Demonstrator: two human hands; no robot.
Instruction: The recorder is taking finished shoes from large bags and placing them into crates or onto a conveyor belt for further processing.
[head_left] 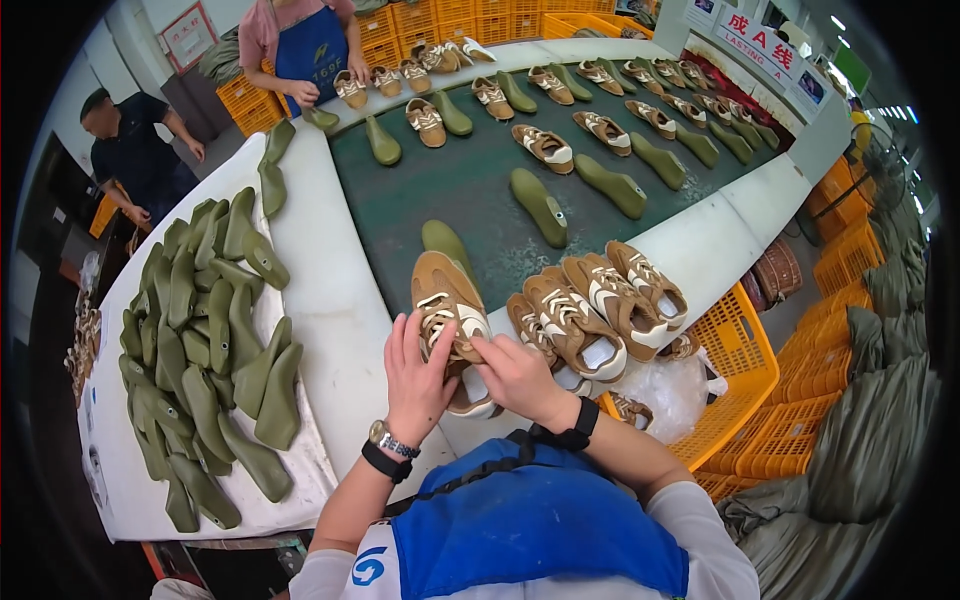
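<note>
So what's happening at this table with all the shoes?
A person in a blue apron holds a tan-and-white laced sneaker with both hands: the left hand steadies its side, the right hand works at the laces. More finished sneakers lie beside it, olive-green plastic shoe lasts are piled to the left, and another worker handles shoes along the dark green conveyor belt.

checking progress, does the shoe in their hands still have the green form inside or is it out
Cannot tell. Both hands, left hand and right hand, cover the opening of the tan shoe; only its laced top shows.
</note>
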